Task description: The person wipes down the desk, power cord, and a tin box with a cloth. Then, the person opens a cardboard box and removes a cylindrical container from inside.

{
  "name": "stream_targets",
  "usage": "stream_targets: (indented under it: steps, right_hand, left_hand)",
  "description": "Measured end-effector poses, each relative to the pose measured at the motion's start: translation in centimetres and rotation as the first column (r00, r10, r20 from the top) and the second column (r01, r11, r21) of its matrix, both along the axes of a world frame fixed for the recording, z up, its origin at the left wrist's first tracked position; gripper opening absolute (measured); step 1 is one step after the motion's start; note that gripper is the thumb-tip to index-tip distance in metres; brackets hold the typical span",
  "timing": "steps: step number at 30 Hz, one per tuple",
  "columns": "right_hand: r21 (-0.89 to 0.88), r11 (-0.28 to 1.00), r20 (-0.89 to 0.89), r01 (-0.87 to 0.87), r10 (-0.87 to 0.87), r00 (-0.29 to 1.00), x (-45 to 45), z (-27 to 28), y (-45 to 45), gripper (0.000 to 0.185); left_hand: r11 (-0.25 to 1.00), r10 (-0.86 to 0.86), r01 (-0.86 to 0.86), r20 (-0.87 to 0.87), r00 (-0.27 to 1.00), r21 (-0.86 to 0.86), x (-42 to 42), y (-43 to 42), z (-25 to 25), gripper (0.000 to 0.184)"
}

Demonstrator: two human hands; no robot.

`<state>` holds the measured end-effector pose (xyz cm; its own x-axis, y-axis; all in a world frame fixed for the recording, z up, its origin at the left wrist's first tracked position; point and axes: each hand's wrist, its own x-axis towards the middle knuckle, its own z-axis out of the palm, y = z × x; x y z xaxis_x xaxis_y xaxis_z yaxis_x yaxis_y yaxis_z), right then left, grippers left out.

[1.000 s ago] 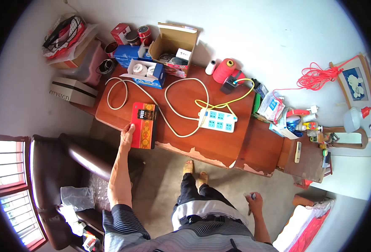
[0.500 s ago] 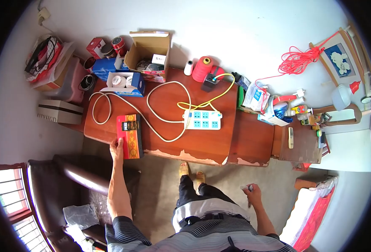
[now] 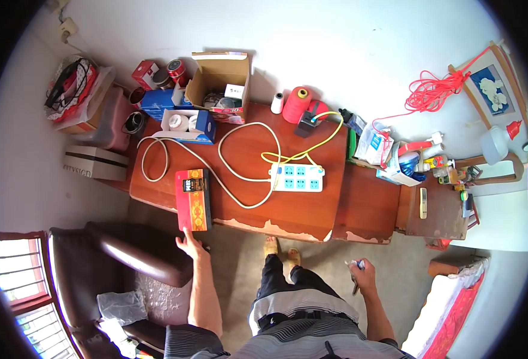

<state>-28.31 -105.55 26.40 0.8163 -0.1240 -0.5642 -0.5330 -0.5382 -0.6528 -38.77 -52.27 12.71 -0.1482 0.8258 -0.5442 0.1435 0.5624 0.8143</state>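
red box point(image 3: 191, 200): seen at table point(image 3: 306, 212) edge, long axis pointed away from body | left hand point(image 3: 193, 245): nearer, fingers spread at box's near end, contact unclear | right hand point(image 3: 365, 276): small object point(image 3: 360, 263) gripped, well apart

Power strip point(image 3: 300, 185): white, blue sockets
Spool point(image 3: 295, 106): pink, beside a smaller white spool point(image 3: 277, 104)
Rope point(image 3: 437, 90): red, tangled near the picture point(image 3: 495, 91)
Sofa point(image 3: 67, 275): dark brown, plastic bag point(image 3: 122, 306) on it
Carton point(image 3: 219, 58): open
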Motion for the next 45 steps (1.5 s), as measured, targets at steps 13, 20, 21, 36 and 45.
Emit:
stream_targets:
  steps: [13,20,21,36,45]
  right_hand:
    - [0.116,0.990,0.007,-0.085,0.085,0.996,2.9,2.1,3.0,0.017]
    - [0.135,0.991,-0.039,-0.011,0.016,0.999,2.4,2.8,-0.5,0.016]
    - [0.129,0.992,-0.042,0.000,0.006,0.999,2.3,2.3,-1.5,0.016]
    - [0.491,0.830,-0.159,0.265,-0.213,0.964,9.1,-5.4,-16.6,0.015]
    - [0.158,0.984,0.129,-0.076,0.056,0.990,17.0,-16.1,-17.8,0.027]
  left_hand:
    - [0.946,0.082,0.088,0.492,0.867,-0.313,0.8,-0.2,0.3,0.049]
    - [0.927,-0.050,0.320,0.781,0.622,-0.196,0.0,2.8,-5.2,0.035]
    - [0.957,0.006,0.227,0.793,0.609,-0.182,1.1,1.9,-3.5,0.038]
    - [0.977,-0.027,0.153,0.627,0.778,-0.147,-11.9,-25.8,8.0,0.019]
    - [0.919,-0.053,0.202,0.404,0.913,-0.337,-11.8,-40.4,12.0,0.015]
